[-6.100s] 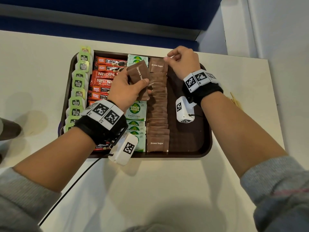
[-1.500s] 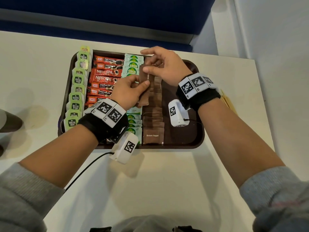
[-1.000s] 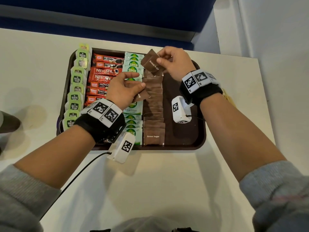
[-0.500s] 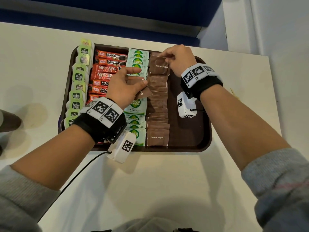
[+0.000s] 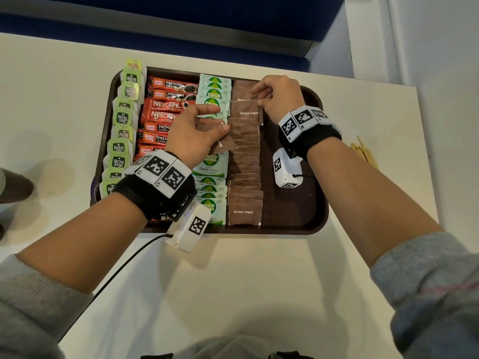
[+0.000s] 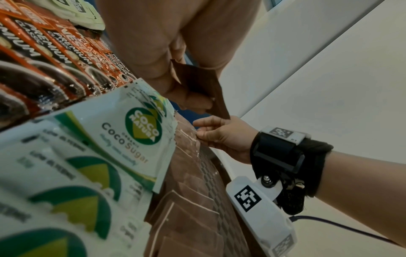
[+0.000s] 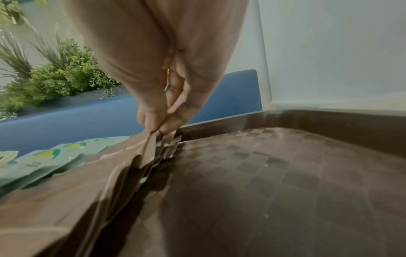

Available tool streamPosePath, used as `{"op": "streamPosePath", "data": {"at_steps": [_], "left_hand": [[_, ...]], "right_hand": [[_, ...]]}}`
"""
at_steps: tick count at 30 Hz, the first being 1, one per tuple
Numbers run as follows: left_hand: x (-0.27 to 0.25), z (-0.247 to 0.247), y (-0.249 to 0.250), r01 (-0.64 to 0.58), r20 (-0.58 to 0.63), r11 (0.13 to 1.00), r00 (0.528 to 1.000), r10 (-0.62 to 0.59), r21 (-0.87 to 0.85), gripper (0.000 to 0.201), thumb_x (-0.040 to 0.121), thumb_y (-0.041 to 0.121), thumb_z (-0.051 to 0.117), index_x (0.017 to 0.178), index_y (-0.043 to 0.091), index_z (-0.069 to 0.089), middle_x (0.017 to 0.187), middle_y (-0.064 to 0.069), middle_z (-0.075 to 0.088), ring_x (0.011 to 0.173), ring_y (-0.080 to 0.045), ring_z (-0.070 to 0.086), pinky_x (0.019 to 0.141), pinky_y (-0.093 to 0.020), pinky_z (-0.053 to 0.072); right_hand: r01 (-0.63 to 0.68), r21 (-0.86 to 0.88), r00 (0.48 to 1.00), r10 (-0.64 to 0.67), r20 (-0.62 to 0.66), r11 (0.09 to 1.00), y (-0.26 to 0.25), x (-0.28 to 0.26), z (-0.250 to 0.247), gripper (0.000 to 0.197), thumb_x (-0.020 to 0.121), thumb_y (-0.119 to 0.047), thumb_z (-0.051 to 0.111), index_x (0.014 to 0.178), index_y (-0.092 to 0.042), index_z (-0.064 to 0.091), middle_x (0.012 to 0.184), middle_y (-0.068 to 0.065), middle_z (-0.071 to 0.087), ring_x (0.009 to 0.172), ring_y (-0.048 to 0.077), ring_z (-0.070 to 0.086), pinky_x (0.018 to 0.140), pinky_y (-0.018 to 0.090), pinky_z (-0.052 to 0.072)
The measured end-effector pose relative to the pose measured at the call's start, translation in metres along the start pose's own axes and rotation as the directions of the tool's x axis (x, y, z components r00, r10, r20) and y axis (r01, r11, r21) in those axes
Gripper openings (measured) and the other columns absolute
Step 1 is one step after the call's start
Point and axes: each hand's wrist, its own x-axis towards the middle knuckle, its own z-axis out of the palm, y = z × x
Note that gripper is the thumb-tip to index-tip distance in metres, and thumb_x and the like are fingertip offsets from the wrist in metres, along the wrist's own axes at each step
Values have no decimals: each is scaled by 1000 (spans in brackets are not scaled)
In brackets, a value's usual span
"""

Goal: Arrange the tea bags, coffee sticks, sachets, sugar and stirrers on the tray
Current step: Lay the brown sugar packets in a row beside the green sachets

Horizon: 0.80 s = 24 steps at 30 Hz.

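A dark brown tray (image 5: pixel 317 203) holds four rows: green tea bags (image 5: pixel 121 141), red coffee sticks (image 5: pixel 166 104), Coco Sugar sachets (image 5: pixel 213 94) and an overlapping row of brown sugar sachets (image 5: pixel 245 161). My left hand (image 5: pixel 191 133) hovers over the tray's middle and holds a brown sugar sachet (image 5: pixel 224 146), also seen in the left wrist view (image 6: pixel 197 87). My right hand (image 5: pixel 280 97) pinches the right edge of a brown sugar sachet (image 5: pixel 246 110) near the far end of that row; its fingertips (image 7: pixel 162 125) grip the sachet's edge.
Wooden stirrers (image 5: pixel 363 152) lie on the white table (image 5: pixel 246 281) right of the tray. The tray's right strip (image 5: pixel 293 208) is bare. A blue bench back (image 5: pixel 181 19) runs behind the table, with a white wall (image 5: pixel 427 35) at the right.
My right hand took a brown sachet from my left, carried it to the row's far end and has now lowered it onto the row. My left hand still holds one sachet.
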Motion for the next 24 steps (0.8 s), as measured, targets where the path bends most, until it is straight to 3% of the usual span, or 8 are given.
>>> {"op": "streamPosePath", "data": {"at_steps": [3,6,14,17,20,24], "left_hand": [[0,0,0,-1,0,1000,1000,1,8,30,83,14,72,109,20,58,105,-7,68,100,-19,66,84,-36,57],[0,-1,-1,-1,-1,1000,1000,1,9,31,84,14,71,111,19,58,106,-6,68,100,-18,66,82,-32,57],[0,0,-1,-10,-17,1000,1000,10,27,32,84,14,71,112,19,59,103,-4,67,99,-16,65,81,-29,56],[-1,0,-2,-11,-12,999,1000,12,32,30,83,15,72,110,21,59,102,-3,68,98,-15,65,80,-29,56],[-2,-1,-2,1,-9,1000,1000,-1,20,31,83,14,72,111,20,59,104,-5,69,99,-16,66,79,-30,57],[-2,-1,-3,3,-11,1000,1000,-3,6,31,83,14,71,110,21,58,105,-6,69,99,-17,66,77,-27,57]], "right_hand": [[-32,10,998,32,-49,999,0,-1,2,22,84,2,60,97,-14,69,94,4,68,79,6,57,74,10,46],[-49,38,996,52,-71,998,0,-2,1,21,85,2,59,98,-11,68,91,5,68,79,7,57,76,14,47],[-91,55,991,96,-91,994,7,-4,4,18,85,-2,62,98,-13,67,83,-2,61,76,6,55,66,6,42],[-90,63,990,96,-108,994,8,-4,6,18,86,-1,59,96,-13,67,82,-2,61,73,5,56,70,10,47],[-88,61,989,95,-111,994,7,-3,8,18,86,0,57,95,-12,67,81,-3,60,66,-1,52,62,2,42],[-82,60,989,89,-118,995,5,0,9,19,86,0,56,95,-12,67,82,-5,61,65,-2,51,59,1,40]]}}
